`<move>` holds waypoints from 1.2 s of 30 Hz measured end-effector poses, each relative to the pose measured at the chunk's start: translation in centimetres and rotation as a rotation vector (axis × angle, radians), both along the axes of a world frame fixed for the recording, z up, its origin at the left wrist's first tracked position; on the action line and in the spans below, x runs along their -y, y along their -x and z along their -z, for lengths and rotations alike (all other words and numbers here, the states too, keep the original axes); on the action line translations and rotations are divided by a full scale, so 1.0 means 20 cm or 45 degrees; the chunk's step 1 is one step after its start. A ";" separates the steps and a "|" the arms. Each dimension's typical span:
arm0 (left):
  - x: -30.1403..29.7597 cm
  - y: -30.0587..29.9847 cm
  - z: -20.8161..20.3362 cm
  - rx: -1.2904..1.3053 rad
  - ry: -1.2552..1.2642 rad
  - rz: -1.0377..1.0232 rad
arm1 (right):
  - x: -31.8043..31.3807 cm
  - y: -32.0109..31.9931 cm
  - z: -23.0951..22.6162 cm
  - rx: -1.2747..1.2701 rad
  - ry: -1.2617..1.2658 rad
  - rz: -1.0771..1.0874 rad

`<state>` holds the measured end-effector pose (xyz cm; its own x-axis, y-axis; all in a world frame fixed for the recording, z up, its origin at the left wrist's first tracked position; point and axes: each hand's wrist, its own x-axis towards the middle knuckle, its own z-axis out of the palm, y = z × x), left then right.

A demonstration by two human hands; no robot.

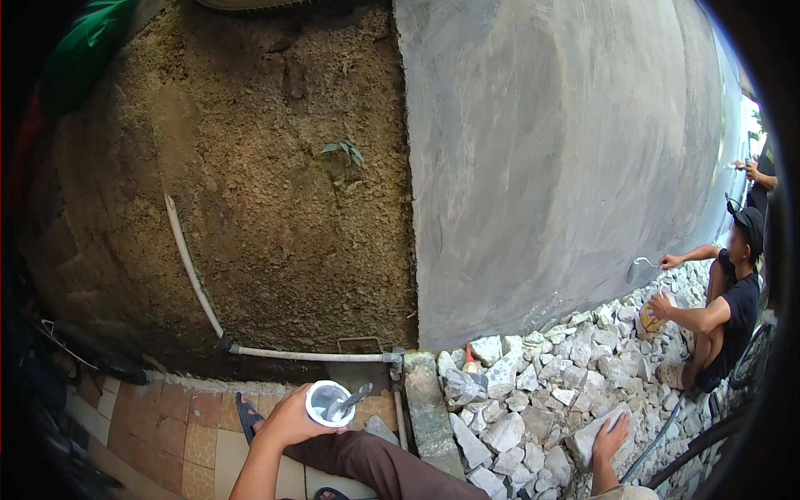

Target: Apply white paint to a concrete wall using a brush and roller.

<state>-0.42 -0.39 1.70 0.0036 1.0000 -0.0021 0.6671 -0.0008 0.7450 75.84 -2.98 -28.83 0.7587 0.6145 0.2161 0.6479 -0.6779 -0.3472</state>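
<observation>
My left hand is wrapped round a small white cup, held above my trouser leg. Inside the cup is a grey substance, and a spoon leans in it with its handle sticking out over the rim. My right hand lies on a large pale stone at the lower right, fingers stretched out, holding nothing.
A smooth grey wall meets a rough brown one. A pipe runs along its foot. Rubble covers the right ground; tiles lie left. A crouching co-worker holds a paint roller against the wall.
</observation>
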 end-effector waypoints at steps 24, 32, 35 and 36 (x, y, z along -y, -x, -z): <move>-0.02 0.01 0.03 0.021 0.039 0.035 | 0.01 0.03 -0.03 -0.027 -0.054 0.000; -0.02 -0.01 0.01 -0.010 0.056 0.032 | 0.01 0.06 -0.08 -0.066 -0.034 0.005; -0.02 -0.01 0.00 0.005 0.057 0.031 | 0.01 0.06 -0.08 -0.074 -0.038 0.006; -0.01 -0.01 0.01 0.017 0.061 0.028 | 0.01 0.06 -0.08 -0.071 -0.035 0.008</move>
